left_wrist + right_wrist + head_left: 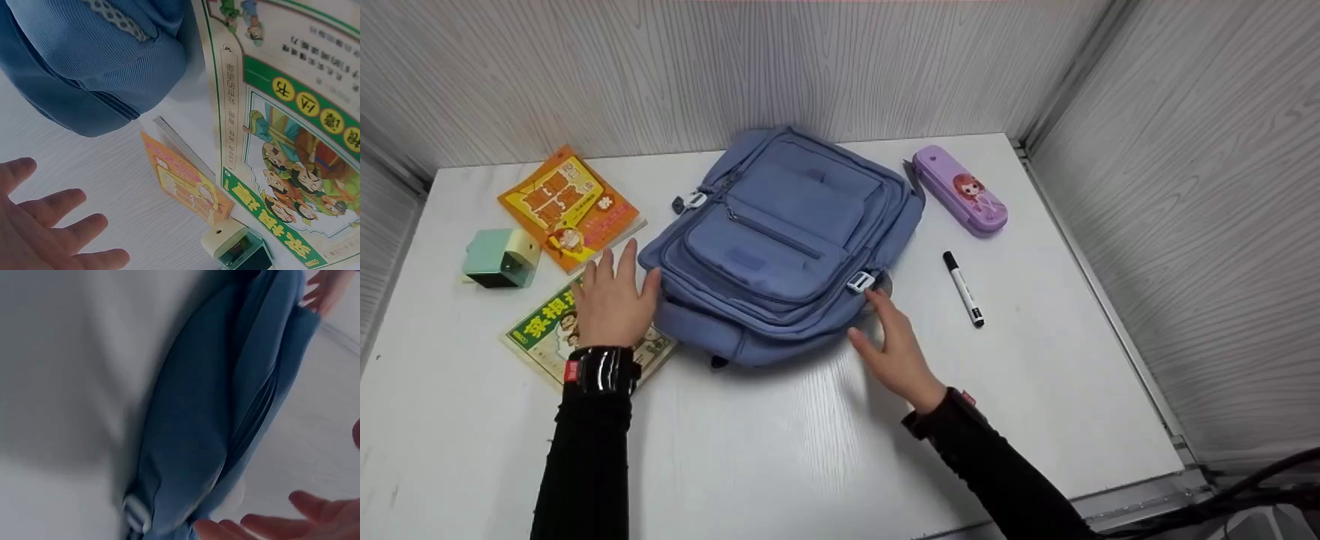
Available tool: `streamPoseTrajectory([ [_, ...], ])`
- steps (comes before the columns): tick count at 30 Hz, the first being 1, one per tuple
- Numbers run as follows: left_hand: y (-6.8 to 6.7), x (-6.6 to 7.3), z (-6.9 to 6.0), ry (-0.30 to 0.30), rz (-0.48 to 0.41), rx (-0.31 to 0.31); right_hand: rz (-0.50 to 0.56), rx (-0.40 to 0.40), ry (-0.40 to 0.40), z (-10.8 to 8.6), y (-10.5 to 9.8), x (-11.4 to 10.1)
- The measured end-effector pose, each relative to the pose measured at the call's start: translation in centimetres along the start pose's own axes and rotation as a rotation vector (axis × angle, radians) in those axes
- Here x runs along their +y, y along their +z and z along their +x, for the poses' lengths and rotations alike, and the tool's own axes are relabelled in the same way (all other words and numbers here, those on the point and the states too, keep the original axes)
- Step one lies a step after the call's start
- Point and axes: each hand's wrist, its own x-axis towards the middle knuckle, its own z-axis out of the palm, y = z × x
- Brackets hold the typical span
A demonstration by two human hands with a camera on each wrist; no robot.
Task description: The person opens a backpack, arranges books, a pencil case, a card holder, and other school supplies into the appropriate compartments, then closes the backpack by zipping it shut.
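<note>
A blue backpack (780, 240) lies at a slant on the white table, its zipped front pocket facing up. My left hand (615, 304), fingers spread and straight, is beside the bag's left lower corner and above a green-and-cream book (540, 330). In the left wrist view those fingers (67, 202) hold nothing. At the bag's lower right edge is my right hand (896, 352), its fingers extended near a white buckle (861, 282). Whether its fingertips touch the fabric I cannot tell. The right wrist view shows the bag's side (191, 405) with the right fingers (275, 526) loosely extended next to it.
An orange book (574, 210) and a mint-green boxy device (501, 259) lie on the left. To the bag's right are a purple pencil case (960, 191) and a black-and-white marker (963, 289). Walls (682, 67) border the table behind and at the right.
</note>
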Motion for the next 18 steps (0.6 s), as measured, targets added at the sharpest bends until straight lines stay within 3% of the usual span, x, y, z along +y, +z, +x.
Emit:
streamPoseTrajectory([
  [4, 0.6, -0.3, 1.7, -0.003, -0.011, -0.047, 0.164, -0.004, 0.075, -1.0, 2.5, -1.8],
  [9, 1.5, -0.8, 2.2, -0.004, -0.038, -0.068, 0.251, -0.07, 0.128, -2.0, 4.7, -2.4],
  [13, 2.1, -0.7, 1.8, 0.018, -0.028, -0.017, 0.224, -0.095, 0.132, -2.1, 5.3, -2.1],
  [18, 2.6, 0.1, 0.3, 0.069, -0.001, 0.077, 0.163, -0.093, 0.141, -2.0, 4.9, -1.4],
])
